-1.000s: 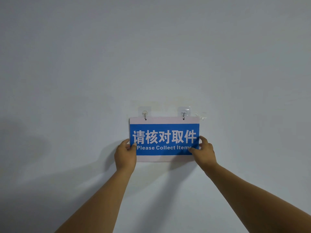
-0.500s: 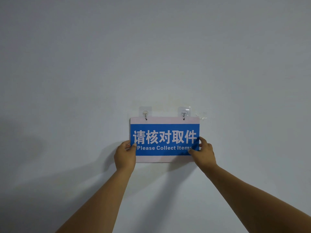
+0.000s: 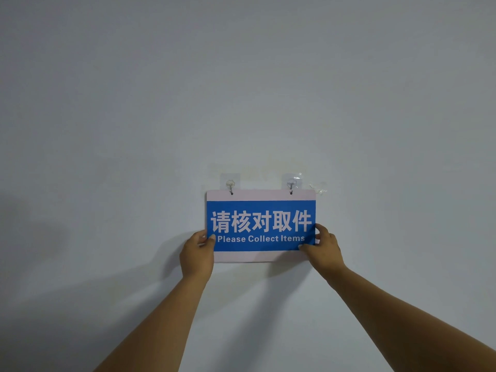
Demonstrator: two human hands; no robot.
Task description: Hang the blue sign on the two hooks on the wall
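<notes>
The blue sign (image 3: 260,224), with white characters and the words "Please Collect Items", lies flat against the wall below two clear adhesive hooks. The left hook (image 3: 230,185) and the right hook (image 3: 291,185) each pass through a small hole in the sign's pale top strip. My left hand (image 3: 197,253) pinches the sign's lower left edge, thumb on the blue face. My right hand (image 3: 322,247) grips the lower right corner, thumb on the front and fingers around the edge.
A plain pale grey wall (image 3: 241,89) fills the view. A scrap of clear adhesive film (image 3: 318,187) sticks to the wall just right of the right hook. Shadows of my arms fall on the wall below and to the left.
The sign has stayed on the hooks. Both hands have slid slightly outward and down along its lower edges, so the whole English line now shows.
</notes>
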